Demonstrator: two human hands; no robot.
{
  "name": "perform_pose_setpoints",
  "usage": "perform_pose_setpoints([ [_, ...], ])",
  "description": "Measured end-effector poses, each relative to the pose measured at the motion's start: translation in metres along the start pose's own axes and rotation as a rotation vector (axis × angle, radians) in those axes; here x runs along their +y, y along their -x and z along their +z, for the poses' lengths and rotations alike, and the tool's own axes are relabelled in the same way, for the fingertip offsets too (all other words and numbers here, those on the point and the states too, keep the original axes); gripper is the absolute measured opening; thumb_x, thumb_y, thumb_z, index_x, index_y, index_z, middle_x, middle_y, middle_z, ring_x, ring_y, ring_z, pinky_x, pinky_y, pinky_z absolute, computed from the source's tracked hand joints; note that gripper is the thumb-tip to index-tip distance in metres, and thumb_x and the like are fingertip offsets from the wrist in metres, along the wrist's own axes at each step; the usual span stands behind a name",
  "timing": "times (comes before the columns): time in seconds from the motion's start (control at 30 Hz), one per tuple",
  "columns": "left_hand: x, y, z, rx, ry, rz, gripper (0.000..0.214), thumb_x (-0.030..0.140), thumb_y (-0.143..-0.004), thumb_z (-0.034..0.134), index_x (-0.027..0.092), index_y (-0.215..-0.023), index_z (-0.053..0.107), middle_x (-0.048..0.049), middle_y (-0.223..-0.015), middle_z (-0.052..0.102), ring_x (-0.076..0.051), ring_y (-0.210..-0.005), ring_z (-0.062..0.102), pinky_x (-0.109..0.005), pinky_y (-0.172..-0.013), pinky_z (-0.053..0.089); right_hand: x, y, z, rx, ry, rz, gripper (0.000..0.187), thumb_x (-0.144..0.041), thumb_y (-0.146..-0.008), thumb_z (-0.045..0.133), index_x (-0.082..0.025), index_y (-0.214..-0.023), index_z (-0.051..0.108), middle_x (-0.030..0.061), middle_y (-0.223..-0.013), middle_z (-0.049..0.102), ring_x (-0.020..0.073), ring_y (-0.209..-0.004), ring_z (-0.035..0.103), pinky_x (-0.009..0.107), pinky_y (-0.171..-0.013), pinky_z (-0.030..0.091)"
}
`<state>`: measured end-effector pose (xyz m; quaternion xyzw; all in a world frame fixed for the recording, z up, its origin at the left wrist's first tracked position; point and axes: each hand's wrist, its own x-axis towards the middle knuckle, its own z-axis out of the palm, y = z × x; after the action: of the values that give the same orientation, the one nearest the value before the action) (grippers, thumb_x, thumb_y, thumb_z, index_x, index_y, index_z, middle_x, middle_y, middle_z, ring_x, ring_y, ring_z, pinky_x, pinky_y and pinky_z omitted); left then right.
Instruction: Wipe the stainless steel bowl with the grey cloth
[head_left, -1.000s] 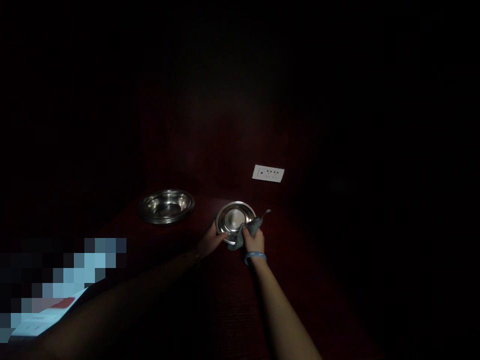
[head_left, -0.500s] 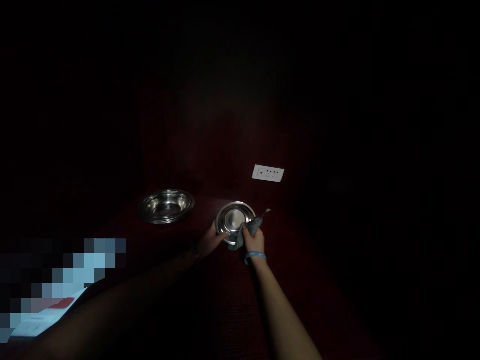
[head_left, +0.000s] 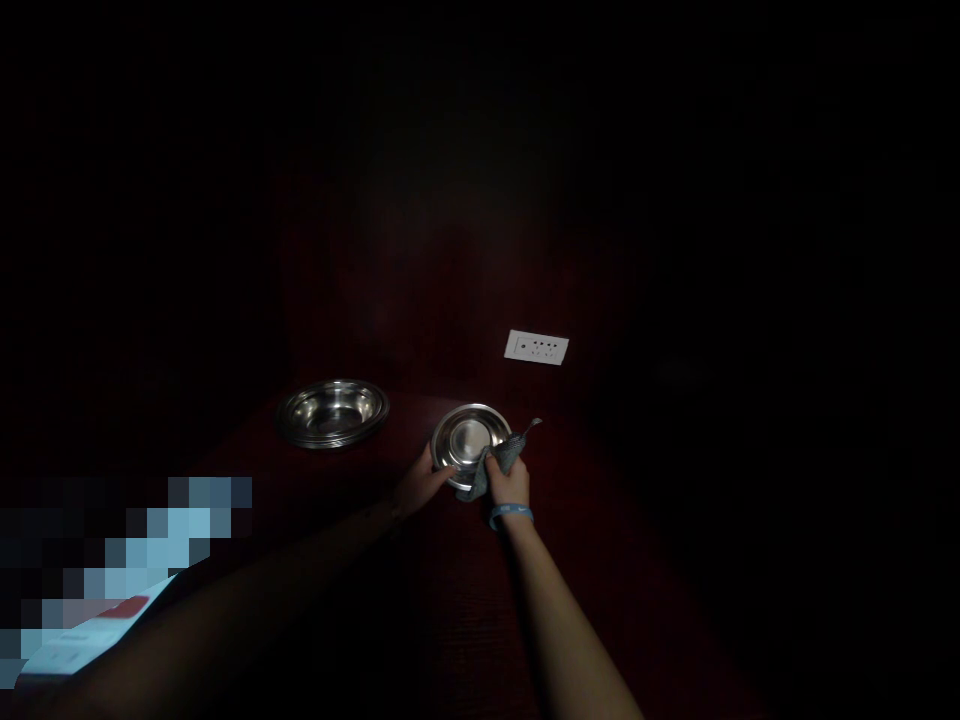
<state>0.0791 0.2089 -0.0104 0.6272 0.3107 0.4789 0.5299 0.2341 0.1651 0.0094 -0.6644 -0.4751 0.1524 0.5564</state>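
A shiny metal plate [head_left: 471, 438] with a raised rim is tilted toward me between my hands. My left hand [head_left: 422, 484] grips its lower left edge, the thumb lying over the rim. In my right hand [head_left: 510, 480] is a grey-green cloth [head_left: 480, 478], pressed against the plate's lower right side with the thumb on top. A corner of the cloth sticks out past the plate to the right. To the left stands a stack of metal plates [head_left: 334, 412], apart from both hands.
The dark red table [head_left: 480, 600] lies under my arms. A white socket panel [head_left: 537, 347] is set in the dark red wall behind it. At the lower left is a bright, partly pixelated surface [head_left: 105, 640]. Most of the surroundings are too dark to make out.
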Motion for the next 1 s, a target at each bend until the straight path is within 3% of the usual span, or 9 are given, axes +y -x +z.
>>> perform_pose_setpoints([
  [1.0, -0.0027, -0.0012, -0.0007, -0.011, 0.040, -0.014, 0.067, 0.023, -0.072, 0.062, 0.016, -0.133, 0.035, -0.0129, -0.131, 0.051, -0.027, -0.124, 0.044, -0.045, -0.108, 0.029, 0.0011, -0.0005, 0.0004, -0.007, -0.007, 0.015, 0.017, -0.032, -0.072, 0.056, -0.019, -0.080, 0.063, 0.0041, -0.077, 0.070, 0.0184, -0.074, 0.065, 0.026, -0.068, 0.050],
])
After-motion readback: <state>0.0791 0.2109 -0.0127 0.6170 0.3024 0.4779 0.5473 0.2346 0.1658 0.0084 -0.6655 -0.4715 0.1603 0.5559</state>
